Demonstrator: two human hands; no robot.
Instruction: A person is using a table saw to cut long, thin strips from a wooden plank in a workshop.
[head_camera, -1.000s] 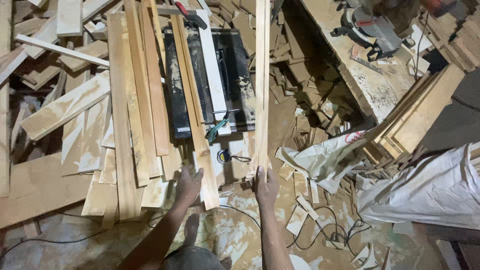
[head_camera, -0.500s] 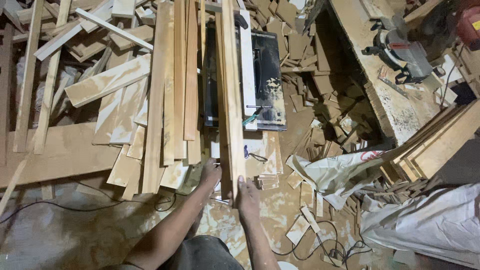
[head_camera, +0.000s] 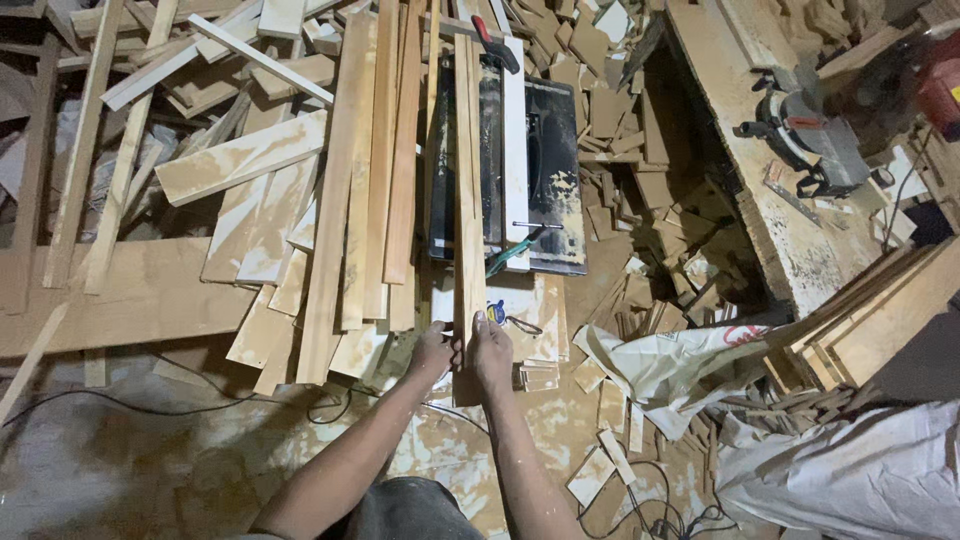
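A black table saw (head_camera: 545, 170) sits on a floor littered with offcuts, with a stack of long wooden slats (head_camera: 365, 190) lying along its left side. 1 narrow wooden strip (head_camera: 467, 180) runs lengthwise over the saw top. The left hand (head_camera: 432, 352) and right hand (head_camera: 490, 350) each have a grip clenched on its near end.

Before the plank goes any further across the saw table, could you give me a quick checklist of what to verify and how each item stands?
1. Both hands on the plank's near end: left hand and right hand grip the long plank. Ok.
2. Plank lying lengthwise on the black saw table: ok.
3. Plank against the white fence: cannot tell.
4. Blade position and guard: cannot tell.
5. Floor free of trip hazards: black cable and offcuts underfoot. Not ok.
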